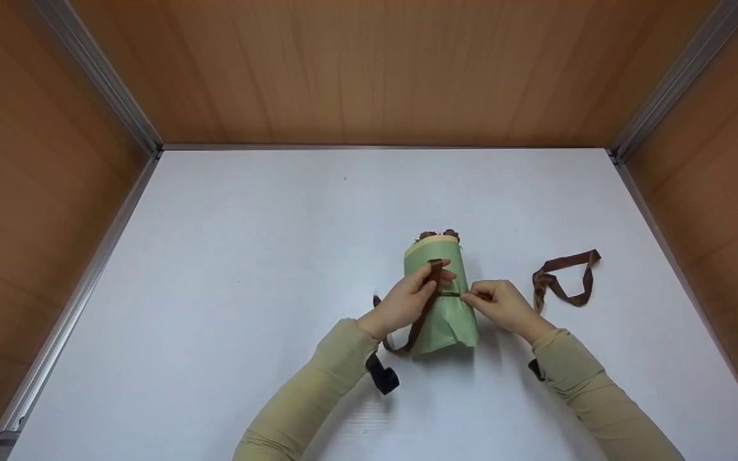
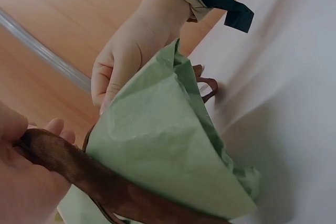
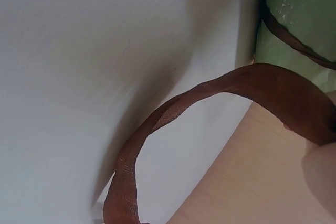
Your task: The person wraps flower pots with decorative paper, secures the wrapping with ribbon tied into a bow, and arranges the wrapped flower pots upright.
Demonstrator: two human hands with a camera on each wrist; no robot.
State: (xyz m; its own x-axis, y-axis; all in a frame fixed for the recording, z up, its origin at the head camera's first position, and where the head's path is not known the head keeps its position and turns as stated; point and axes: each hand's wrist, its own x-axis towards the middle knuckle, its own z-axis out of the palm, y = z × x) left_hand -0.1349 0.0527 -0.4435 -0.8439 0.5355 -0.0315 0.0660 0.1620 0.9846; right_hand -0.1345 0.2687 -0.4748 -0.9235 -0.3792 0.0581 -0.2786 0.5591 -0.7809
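A small bouquet wrapped in green paper (image 1: pixel 455 320) lies on the white table in the head view, with reddish-brown flower heads (image 1: pixel 450 234) showing at its far end. Brown ribbon (image 2: pixel 121 190) passes around the wrap at mid-length. My left hand (image 1: pixel 401 307) holds one length of it over the bouquet's left side, and that length loops down toward the near end. At the right edge of the wrap, my right hand (image 1: pixel 503 307) pinches the ribbon between thumb and fingers. The ribbon's other tail (image 3: pixel 189 98) trails from the right hand onto the table.
The ribbon tail (image 1: pixel 567 261) lies in a loose loop right of the bouquet. Wooden panels (image 1: pixel 369 77) wall the white table (image 1: pixel 247 224) at the back and sides. A black wrist-worn piece (image 1: pixel 382 374) hangs below the left sleeve.
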